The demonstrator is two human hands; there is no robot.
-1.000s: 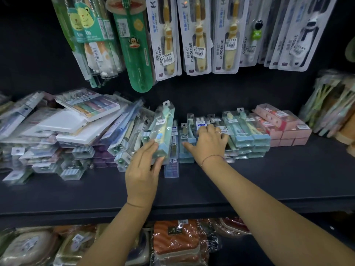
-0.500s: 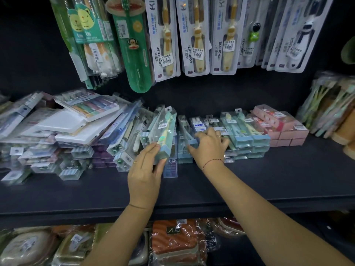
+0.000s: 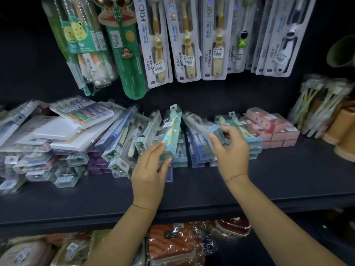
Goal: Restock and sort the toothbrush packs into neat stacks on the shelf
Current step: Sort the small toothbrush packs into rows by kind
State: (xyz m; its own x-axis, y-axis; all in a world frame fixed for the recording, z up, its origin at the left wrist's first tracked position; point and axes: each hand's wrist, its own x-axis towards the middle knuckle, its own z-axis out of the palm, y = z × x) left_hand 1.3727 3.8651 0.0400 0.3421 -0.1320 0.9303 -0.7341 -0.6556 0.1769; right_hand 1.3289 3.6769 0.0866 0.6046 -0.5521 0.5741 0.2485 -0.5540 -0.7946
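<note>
Head view: left hand [image 3: 149, 169] is clamped on the near end of a clear teal toothbrush pack [image 3: 172, 131], thumb on one side, fingers laid along the other. The pack is held on edge, with its hang-tab end tilted up and away from the hand, above the flat packs behind it

Right hand [image 3: 231, 150] is curled round one end of a second pack [image 3: 199, 124], which is motion-blurred and angled up to the left of that hand, toward the first pack. Whether the two packs touch cannot be told

Dark shelf [image 3: 278, 181] is seen under both wrists. Just beyond and right of the right hand, a teal stack [image 3: 249, 140] is laid flat, and pink boxes [image 3: 278, 131] are stacked beside it, further right. Left of the left hand, a loose pile [image 3: 57, 135] of mixed packs is heaped at a slant. Above both hands, kids' brush cards [image 3: 184, 45] are hung in a row. Below the wrists, wrapped goods [image 3: 169, 244] are seen on the lower level
</note>
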